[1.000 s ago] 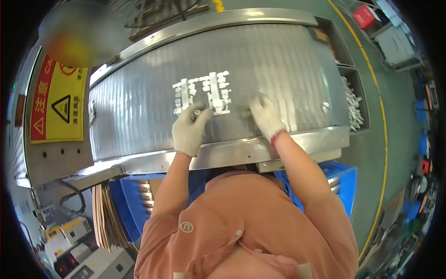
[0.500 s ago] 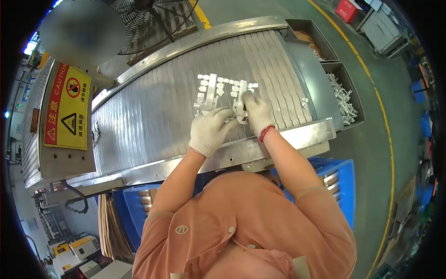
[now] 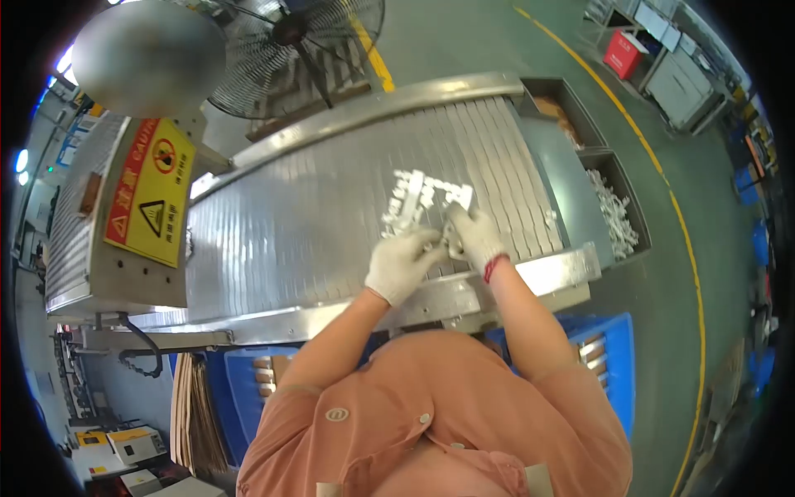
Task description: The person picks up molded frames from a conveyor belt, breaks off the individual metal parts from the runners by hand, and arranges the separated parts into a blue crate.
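Observation:
A silvery metal casting (image 3: 416,192), with two longer bars joined by rows of small tabs, lies over the slatted conveyor (image 3: 331,207). My right hand (image 3: 478,236), in a white glove with a red band at the wrist, is closed on the casting's right bar and covers much of it. Also gloved in white, my left hand (image 3: 403,263) has its fingers bent together at the casting's lower end. The fingertips of both hands nearly meet there, and what lies between them is partly hidden.
Metal bins at the conveyor's right end hold silvery scrap pieces (image 3: 611,217). A machine housing with a yellow caution sign (image 3: 156,195) stands left. Below the front rail (image 3: 348,311) are blue crates (image 3: 617,356) with metal parts. A large fan (image 3: 290,33) stands behind.
The view has shifted, so the conveyor and hands appear lower and farther right. The casting's right bar now leans more to the right, with my right hand still on it.

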The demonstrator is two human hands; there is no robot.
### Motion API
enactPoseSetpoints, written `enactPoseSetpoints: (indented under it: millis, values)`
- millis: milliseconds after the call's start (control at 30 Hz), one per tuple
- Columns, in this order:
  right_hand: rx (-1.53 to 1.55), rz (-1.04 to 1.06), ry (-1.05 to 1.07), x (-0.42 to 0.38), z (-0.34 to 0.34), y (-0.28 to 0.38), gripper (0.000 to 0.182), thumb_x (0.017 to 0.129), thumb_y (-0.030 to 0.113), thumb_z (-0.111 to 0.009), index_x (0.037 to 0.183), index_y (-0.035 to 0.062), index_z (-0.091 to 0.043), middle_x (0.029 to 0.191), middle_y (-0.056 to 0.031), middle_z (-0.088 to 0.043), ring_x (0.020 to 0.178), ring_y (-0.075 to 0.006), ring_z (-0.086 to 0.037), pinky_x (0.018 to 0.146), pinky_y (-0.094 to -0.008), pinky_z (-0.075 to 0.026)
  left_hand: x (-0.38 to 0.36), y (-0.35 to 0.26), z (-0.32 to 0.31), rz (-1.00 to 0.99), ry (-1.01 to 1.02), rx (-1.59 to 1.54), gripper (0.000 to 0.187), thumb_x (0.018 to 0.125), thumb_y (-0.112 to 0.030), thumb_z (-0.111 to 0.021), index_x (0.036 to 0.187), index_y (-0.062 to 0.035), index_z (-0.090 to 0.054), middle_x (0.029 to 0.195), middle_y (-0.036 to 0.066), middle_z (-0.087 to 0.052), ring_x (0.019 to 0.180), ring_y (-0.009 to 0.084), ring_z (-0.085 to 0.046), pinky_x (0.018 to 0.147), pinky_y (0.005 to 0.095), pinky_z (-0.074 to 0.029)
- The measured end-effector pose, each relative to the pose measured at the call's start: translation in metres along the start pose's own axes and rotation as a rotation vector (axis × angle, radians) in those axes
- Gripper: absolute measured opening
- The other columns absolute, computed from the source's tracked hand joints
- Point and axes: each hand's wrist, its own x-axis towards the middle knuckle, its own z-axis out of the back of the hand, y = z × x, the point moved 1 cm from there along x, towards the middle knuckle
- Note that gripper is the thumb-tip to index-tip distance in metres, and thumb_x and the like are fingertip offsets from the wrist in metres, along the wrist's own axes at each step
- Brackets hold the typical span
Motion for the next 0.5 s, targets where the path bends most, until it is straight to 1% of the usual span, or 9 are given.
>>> enactPoseSetpoints:
  millis: [33,100,167,200,267,300,400,433,500]
  values:
    - [0.012,-0.01,0.006,-0.004,-0.002,0.002,0.07,0.105,0.062,-0.065,0.108,-0.0074,-0.074,0.092,-0.0176,-0.076,0.089,-0.0245,-0.074,0.085,-0.0397,-0.059,0.001,-0.003,0.003,0.026,0.024,0.008,0.035,0.096,-0.035,-0.082,0.121,-0.0113,-0.082,0.115,0.012,-0.081,0.101,0.0332,-0.079,0.089,0.0419,-0.062]
    - [0.215,-0.033,-0.029,-0.011,-0.01,0.001,0.07,0.105,0.061,-0.066,0.1,-0.0085,-0.073,0.086,-0.0167,-0.074,0.084,-0.0246,-0.073,0.08,-0.0399,-0.057,0.003,-0.004,0.022,0.046,0.02,-0.001,0.042,0.095,-0.037,-0.083,0.128,-0.0107,-0.08,0.118,0.014,-0.081,0.104,0.0336,-0.08,0.092,0.0426,-0.062]
    - [0.087,0.147,-0.125,-0.022,-0.009,0.003,0.071,0.105,0.061,-0.065,0.099,-0.0091,-0.073,0.085,-0.0173,-0.073,0.084,-0.0241,-0.072,0.08,-0.0407,-0.056,0.006,-0.011,0.042,0.022,-0.013,-0.042,0.053,0.095,-0.04,-0.084,0.137,-0.0089,-0.077,0.122,0.017,-0.081,0.107,0.0348,-0.08,0.095,0.0437,-0.062]
    - [0.028,0.226,-0.179,-0.025,-0.006,0.005,0.071,0.106,0.061,-0.065,0.098,-0.0094,-0.072,0.084,-0.0176,-0.072,0.084,-0.0239,-0.072,0.08,-0.041,-0.056,0.009,-0.007,0.047,0.096,-0.133,-0.082,0.057,0.096,-0.041,-0.083,0.141,-0.0073,-0.074,0.125,0.018,-0.081,0.109,0.0355,-0.08,0.097,0.0438,-0.061]
    - [-0.07,0.23,-0.165,-0.027,-0.001,0.006,0.072,0.106,0.061,-0.063,0.101,-0.0097,-0.073,0.085,-0.0182,-0.072,0.085,-0.0246,-0.072,0.08,-0.0426,-0.056,0.014,0.007,0.05,0.249,-0.355,-0.168,0.066,0.097,-0.043,-0.08,0.149,-0.004,-0.069,0.131,0.021,-0.079,0.113,0.0371,-0.08,0.101,0.0441,-0.06]
    - [-0.119,0.229,-0.16,-0.029,0.001,0.006,0.073,0.107,0.062,-0.062,0.103,-0.0099,-0.074,0.085,-0.0185,-0.073,0.085,-0.0249,-0.072,0.081,-0.0433,-0.056,0.022,0.017,0.049,0.286,-0.381,-0.18,0.075,0.102,-0.055,-0.07,0.153,-0.0002,-0.063,0.136,0.025,-0.077,0.119,0.0416,-0.077,0.105,0.0464,-0.059]
    - [-0.126,0.247,-0.159,-0.042,-0.008,0.009,0.072,0.108,0.063,-0.06,0.106,-0.0075,-0.075,0.085,-0.0169,-0.072,0.084,-0.0253,-0.071,0.081,-0.0454,-0.056,0.046,0.042,0.047,0.436,-0.046,-0.41,0.08,0.101,-0.064,-0.064,0.148,-0.0002,-0.067,0.134,0.024,-0.078,0.122,0.0437,-0.075,0.108,0.0469,-0.056]
    - [-0.124,0.247,-0.161,-0.052,-0.01,0.018,0.071,0.108,0.063,-0.06,0.107,-0.0066,-0.075,0.086,-0.0179,-0.073,0.085,-0.028,-0.072,0.081,-0.0466,-0.056,0.048,0.029,0.051,0.48,0.127,-0.317,0.079,0.101,-0.069,-0.061,0.139,-0.001,-0.074,0.125,0.025,-0.081,0.118,0.0434,-0.077,0.103,0.0467,-0.057]
    - [-0.118,0.233,-0.168,-0.069,-0.016,0.036,0.07,0.108,0.063,-0.059,0.108,-0.005,-0.076,0.088,-0.0198,-0.075,0.086,-0.0333,-0.075,0.082,-0.049,-0.056,0.053,0.026,0.049,0.429,0.067,-0.221,0.075,0.101,-0.069,-0.062,0.133,-0.002,-0.076,0.119,0.025,-0.082,0.114,0.0426,-0.078,0.101,0.0465,-0.057]
